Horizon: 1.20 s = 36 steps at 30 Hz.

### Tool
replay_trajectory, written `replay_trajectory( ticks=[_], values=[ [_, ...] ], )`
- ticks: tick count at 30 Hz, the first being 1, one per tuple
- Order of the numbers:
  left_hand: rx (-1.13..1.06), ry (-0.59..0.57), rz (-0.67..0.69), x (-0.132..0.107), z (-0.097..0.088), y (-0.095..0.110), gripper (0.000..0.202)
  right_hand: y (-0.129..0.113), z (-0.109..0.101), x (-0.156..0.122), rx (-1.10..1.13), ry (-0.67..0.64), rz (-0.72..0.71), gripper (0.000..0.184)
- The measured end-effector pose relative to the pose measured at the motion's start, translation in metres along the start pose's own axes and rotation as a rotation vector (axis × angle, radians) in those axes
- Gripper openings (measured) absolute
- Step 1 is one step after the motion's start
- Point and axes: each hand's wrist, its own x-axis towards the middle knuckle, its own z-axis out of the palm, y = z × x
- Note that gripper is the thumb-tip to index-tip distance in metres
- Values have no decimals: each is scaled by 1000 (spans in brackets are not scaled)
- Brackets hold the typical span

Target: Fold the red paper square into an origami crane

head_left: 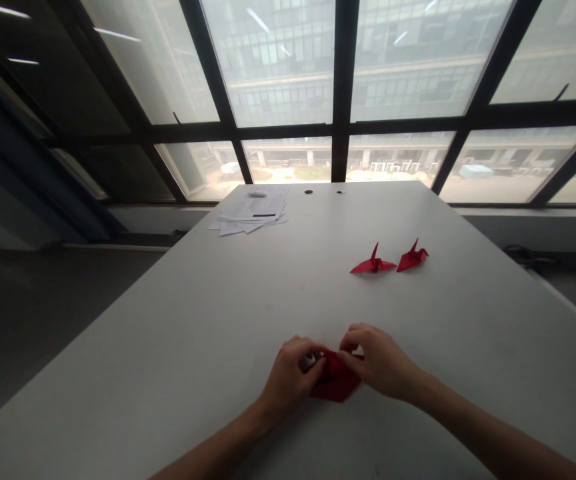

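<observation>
A partly folded sheet of red origami paper (337, 387) lies on the white table (193, 333) close in front of me. From its left side my left hand (292, 373) pinches the paper's upper edge, fingers curled and thumb on top. My right hand (378, 360) pinches the same paper at its upper right, thumb and index finger together. The fingertips hide part of the folds. Farther off to the right rest two finished red paper cranes, one with spread wings (374, 264) and another (413, 258) just right of it.
Several printed paper sheets (253, 210) lie loosely stacked at the table's far left, with a small object (257, 195) on top. A dark round hole (309, 192) shows near the far edge. Large black-framed windows (343, 87) stand beyond. Dark cables (531, 255) lie at right.
</observation>
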Motion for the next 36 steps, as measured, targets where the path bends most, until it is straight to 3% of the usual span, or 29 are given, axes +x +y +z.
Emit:
replay_trajectory(
  ticks=[6, 14, 26, 36],
  values=[
    [18, -22, 43, 0, 1, 3, 9, 7, 11, 0, 159, -145, 112, 13],
    [29, -106, -12, 0, 1, 5, 7, 14, 9, 3, 375, -254, 148, 9],
    [19, -126, -66, 1, -1, 8, 11, 11, 8, -1, 369, -225, 114, 8],
    [27, -128, -1, -2, 0, 8, 10, 1, 7, -6, 205, -155, 74, 12]
  ],
)
